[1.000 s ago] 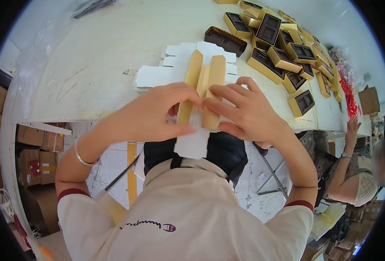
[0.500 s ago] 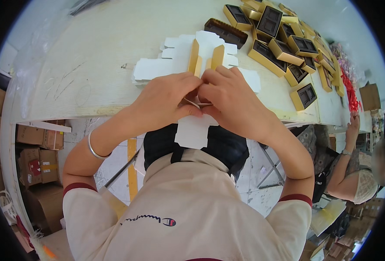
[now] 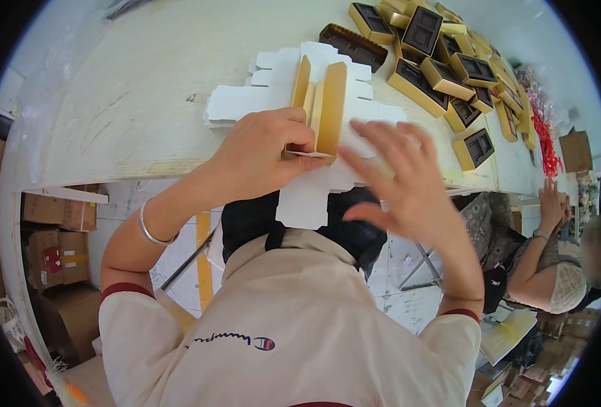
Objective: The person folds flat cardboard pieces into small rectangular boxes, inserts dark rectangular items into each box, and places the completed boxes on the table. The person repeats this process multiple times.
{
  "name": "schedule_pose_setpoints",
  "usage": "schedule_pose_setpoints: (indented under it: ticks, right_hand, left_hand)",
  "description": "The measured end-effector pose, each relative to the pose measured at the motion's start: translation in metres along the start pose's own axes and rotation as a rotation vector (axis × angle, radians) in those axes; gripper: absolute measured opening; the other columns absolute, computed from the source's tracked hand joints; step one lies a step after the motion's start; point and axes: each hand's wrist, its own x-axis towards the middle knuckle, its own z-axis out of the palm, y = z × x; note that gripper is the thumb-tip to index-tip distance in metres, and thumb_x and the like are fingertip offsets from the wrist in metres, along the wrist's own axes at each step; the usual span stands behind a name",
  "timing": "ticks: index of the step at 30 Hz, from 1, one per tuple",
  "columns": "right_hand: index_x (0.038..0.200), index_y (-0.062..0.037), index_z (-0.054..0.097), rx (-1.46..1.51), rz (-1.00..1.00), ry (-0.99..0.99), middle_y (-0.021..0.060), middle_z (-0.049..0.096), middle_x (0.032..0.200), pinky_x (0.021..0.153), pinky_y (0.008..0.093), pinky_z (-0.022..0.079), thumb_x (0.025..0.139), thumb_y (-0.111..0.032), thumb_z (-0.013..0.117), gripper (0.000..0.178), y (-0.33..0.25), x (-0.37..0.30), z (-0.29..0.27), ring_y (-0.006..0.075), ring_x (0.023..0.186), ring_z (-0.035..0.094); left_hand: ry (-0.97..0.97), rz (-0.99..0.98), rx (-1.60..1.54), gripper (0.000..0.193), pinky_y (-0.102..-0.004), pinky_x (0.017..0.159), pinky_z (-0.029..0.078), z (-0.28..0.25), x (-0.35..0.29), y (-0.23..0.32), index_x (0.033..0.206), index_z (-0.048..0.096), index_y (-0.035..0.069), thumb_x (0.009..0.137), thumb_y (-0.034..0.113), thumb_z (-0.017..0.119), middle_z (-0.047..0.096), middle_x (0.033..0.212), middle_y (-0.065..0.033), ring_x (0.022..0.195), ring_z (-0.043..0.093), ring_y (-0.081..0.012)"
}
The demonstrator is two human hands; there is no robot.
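A partly folded gold cardboard box point(image 3: 330, 112) stands with its side walls raised at the table's near edge. My left hand point(image 3: 273, 146) grips its near left corner, fingers inside and thumb on the front wall. To the right of the box, my right hand point(image 3: 399, 180) is off it, fingers spread and blurred by motion. Beneath the box lies a stack of flat white box blanks point(image 3: 236, 103), one white flap point(image 3: 302, 207) hanging over the edge toward my lap.
Finished gold boxes with dark inserts point(image 3: 419, 85) are heaped at the far right. A brown plastic tray point(image 3: 352, 46) sits behind the blanks. Red ribbon point(image 3: 547, 139) lies at the right, near another person's hand point(image 3: 551, 207). Cardboard cartons point(image 3: 60, 254) stand under the table at left.
My right hand has let go of the box's near end and swung right, opening. My left hand keeps its grip, and the near wall now stands joined to the right side.
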Motion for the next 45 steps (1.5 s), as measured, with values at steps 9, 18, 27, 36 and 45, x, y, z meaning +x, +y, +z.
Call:
schedule_pose_setpoints:
  ticks: [9,18,27,36,45]
  right_hand:
    - [0.094,-0.0044,0.064,0.320,0.037,0.468,0.0089,0.062,0.107,0.104,0.0541,0.028,0.074,-0.015,0.072,0.023,-0.010,0.005,0.052,0.0311,0.114,0.054]
    - [0.087,-0.0032,0.064,0.549,0.361,0.582,0.0162,0.055,0.114,0.102,0.0503,0.030,0.078,-0.019,0.072,0.020,-0.025,0.013,0.063,0.0359,0.115,0.049]
    - [0.085,-0.0047,0.063,0.222,0.293,0.512,0.0069,0.061,0.091,0.084,0.0384,0.034,0.074,-0.015,0.074,0.019,-0.027,-0.001,0.065,0.0241,0.087,0.055]
    - [0.090,-0.0018,0.061,0.176,0.261,0.493,0.0090,0.059,0.099,0.085,0.0419,0.037,0.071,-0.012,0.074,0.024,-0.019,0.002,0.054,0.0256,0.090,0.055]
    - [0.082,-0.0015,0.060,0.203,0.114,0.220,0.0116,0.054,0.110,0.086,0.0408,0.034,0.070,-0.008,0.071,0.018,-0.016,0.017,0.037,0.0278,0.102,0.050]
  left_hand:
    - [-0.110,0.025,-0.234,0.030,-0.0264,0.061,0.042,-0.005,-0.013,0.001,0.098,0.062,0.001,0.086,0.028,0.065,0.057,0.081,-0.0076,0.068,0.051,-0.0147]
    - [0.048,-0.019,-0.327,0.026,-0.0210,0.057,0.038,0.008,-0.020,0.007,0.111,0.044,0.006,0.093,0.017,0.060,0.051,0.090,-0.0017,0.070,0.046,-0.0068]
    - [0.117,0.018,-0.300,0.026,-0.0214,0.054,0.038,0.009,-0.015,0.014,0.111,0.044,0.007,0.090,0.008,0.060,0.046,0.101,-0.0018,0.064,0.044,-0.0061]
    - [0.405,0.298,0.400,0.013,-0.0285,0.053,0.044,0.033,-0.029,0.010,0.093,0.064,0.007,0.081,0.010,0.069,0.055,0.102,-0.0060,0.063,0.054,-0.0182]
    - [0.198,0.145,0.130,0.010,-0.0315,0.054,0.044,0.020,-0.020,0.009,0.087,0.066,0.004,0.078,0.006,0.069,0.058,0.083,-0.0055,0.062,0.055,-0.0254]
